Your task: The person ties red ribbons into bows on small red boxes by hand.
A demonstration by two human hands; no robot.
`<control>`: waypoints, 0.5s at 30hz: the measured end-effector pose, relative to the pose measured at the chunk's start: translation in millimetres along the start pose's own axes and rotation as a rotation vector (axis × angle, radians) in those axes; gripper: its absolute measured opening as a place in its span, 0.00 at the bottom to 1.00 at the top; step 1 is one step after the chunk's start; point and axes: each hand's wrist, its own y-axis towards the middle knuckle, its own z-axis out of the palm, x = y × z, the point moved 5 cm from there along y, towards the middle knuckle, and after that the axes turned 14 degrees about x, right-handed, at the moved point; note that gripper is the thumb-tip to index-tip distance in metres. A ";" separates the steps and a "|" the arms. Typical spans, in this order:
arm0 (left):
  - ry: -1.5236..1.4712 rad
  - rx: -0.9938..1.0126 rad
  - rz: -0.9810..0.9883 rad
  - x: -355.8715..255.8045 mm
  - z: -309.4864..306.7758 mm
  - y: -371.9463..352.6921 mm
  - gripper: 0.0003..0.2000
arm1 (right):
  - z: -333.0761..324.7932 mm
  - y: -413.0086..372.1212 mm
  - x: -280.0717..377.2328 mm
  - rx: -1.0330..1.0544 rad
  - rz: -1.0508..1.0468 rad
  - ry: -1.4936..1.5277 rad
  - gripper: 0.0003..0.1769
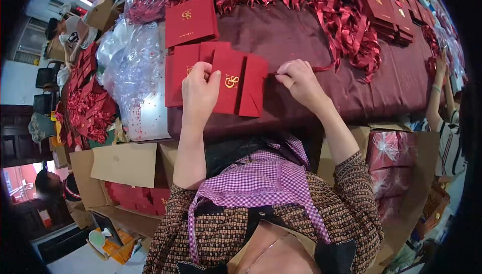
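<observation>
A red paper gift bag (229, 69) with a gold monogram lies on the dark red cloth, its right side panel (255, 85) partly folded out. My left hand (200, 87) is closed on the bag's left part, thumb and fingers bent together. At the right of the bag my right hand (303, 82) pinches a thin red ribbon (324, 67), which runs right toward a heap of ribbons. More red bags (182, 55) lie under and beside my left hand. Just above them sits a stack of flat red bags (191, 20).
Red satin ribbons (354, 48) heap along the far side, near bag stacks (379, 8). Clear plastic wrap (131, 53) lies left. Open cartons (125, 166) flank me; the right one holds wrapped red packs (389, 148). Other people work at far left and right (447, 143).
</observation>
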 end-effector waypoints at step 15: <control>-0.523 0.102 0.044 -13.4 30.6 -10.1 0.10 | -4.7 20.7 61.1 -0.319 -0.118 0.172 0.07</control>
